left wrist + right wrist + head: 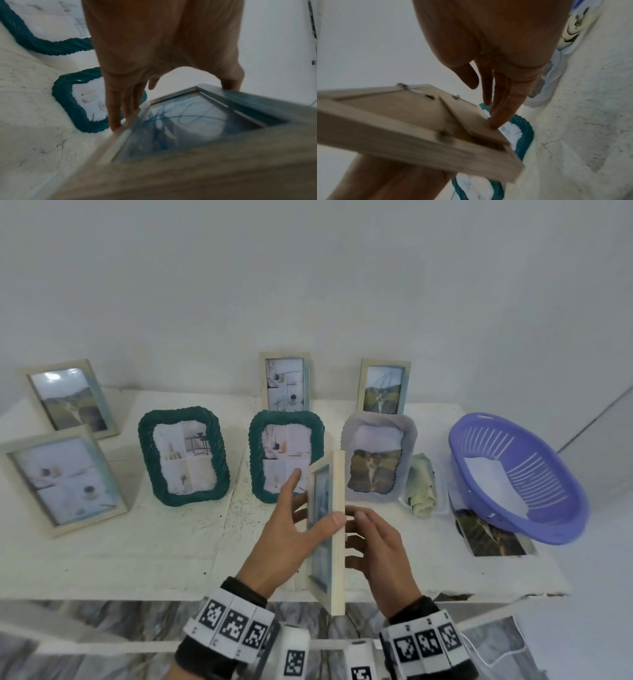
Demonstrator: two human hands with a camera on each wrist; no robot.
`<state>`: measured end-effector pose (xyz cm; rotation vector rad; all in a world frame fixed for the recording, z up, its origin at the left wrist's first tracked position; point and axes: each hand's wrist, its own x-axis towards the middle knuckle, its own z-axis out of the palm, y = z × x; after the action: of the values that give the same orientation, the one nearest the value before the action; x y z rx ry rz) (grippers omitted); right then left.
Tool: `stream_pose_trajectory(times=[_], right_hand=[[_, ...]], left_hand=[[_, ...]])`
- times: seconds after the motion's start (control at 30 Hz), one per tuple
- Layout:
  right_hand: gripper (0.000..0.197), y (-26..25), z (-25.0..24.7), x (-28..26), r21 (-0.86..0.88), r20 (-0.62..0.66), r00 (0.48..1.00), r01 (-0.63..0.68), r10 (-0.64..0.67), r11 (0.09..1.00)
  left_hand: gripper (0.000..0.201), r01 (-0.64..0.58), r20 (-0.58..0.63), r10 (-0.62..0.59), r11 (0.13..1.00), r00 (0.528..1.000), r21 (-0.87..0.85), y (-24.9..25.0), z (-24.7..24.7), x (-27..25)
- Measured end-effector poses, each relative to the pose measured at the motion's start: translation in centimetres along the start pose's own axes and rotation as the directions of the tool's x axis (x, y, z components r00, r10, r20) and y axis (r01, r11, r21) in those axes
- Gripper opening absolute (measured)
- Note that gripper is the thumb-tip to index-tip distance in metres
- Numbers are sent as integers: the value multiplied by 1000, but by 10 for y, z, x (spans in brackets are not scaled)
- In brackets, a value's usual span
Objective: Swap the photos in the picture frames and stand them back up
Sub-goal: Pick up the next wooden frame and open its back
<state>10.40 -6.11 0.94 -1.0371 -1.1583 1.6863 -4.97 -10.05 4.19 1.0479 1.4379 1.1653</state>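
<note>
Head view: I have the wooden frame point(327, 529) lifted edge-on above the front of the white surface point(137, 549), glass side to my left. My worry is a slip: it is held mostly by fingertips, and a drop could knock over the green frame point(286, 455) or the grey frame point(378, 457) standing just behind. My left hand point(291, 529) clamps it, thumb over the near edge and fingers along the far one. My right hand point(376, 546) is fairly open, its fingers point(498, 117) pressing on the stand at the back.
</note>
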Motion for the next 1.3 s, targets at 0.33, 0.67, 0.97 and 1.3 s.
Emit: stream_pose_trajectory(times=[0.33, 0.67, 0.97, 1.3], right_hand=[[14, 17, -15, 7, -122, -105, 994, -30, 17, 992], [20, 51, -37, 9, -669, -158, 979, -7, -132, 743], [19, 70, -46, 16, -901, 53, 984, 120, -168, 417], [10, 54, -38, 28, -923, 48, 999, 37, 19, 384]], left_hand=[[52, -20, -58, 7, 970, 998, -242, -21, -13, 0], [11, 101, -332, -39, 980, 943, 173, -98, -24, 10], [23, 91, -303, 33, 918, 953, 387, -116, -10, 8], [32, 42, -289, 101, 893, 952, 449, -125, -10, 10]])
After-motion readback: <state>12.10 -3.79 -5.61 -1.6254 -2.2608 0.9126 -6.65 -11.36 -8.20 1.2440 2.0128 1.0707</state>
